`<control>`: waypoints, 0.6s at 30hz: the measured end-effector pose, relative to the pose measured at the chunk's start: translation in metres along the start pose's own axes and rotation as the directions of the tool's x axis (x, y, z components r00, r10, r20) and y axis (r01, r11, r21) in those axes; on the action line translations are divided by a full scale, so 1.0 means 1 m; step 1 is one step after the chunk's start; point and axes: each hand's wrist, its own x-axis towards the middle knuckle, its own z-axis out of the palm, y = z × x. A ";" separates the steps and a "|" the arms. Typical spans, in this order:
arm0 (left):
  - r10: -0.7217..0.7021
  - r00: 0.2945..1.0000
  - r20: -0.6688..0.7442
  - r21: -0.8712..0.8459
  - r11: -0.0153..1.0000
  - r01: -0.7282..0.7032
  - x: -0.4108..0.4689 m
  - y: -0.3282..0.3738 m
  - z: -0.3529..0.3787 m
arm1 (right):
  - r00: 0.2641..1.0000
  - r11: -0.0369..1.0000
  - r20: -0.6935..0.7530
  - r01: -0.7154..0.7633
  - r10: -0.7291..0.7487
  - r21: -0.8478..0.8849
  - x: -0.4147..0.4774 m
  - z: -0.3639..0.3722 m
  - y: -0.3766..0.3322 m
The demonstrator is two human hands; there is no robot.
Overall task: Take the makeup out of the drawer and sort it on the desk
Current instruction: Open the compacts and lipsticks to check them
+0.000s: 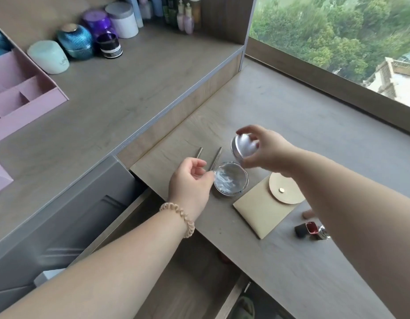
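Resting on the surface, the left hand is curling loose fingers, touching a clear compact just right of them; the right hand is pinching a silver jar above it.

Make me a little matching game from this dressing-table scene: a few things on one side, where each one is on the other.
Things:
1. silver compact
2. clear round case
3. tan pouch
4. teal ribbed jar

Places:
A. on the raised shelf
B. flat on the desk, flap snapped
C. held in the right hand
D. on the desk by the left hand

Pairs: 1-C, 2-D, 3-B, 4-A
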 end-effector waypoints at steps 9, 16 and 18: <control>0.161 0.826 0.540 -0.626 0.733 0.267 0.001 0.041 -0.002 | 0.934 0.763 0.217 0.084 -0.285 0.640 -0.060 -0.013 -0.042; 0.140 0.744 0.653 -0.506 0.812 0.291 -0.021 0.037 -0.001 | 0.924 0.778 0.289 0.015 -0.252 0.629 -0.083 -0.010 -0.020; 0.149 0.731 0.666 -0.506 0.810 0.296 -0.027 0.037 0.000 | 0.940 0.778 0.260 0.009 -0.220 0.629 -0.089 -0.010 -0.018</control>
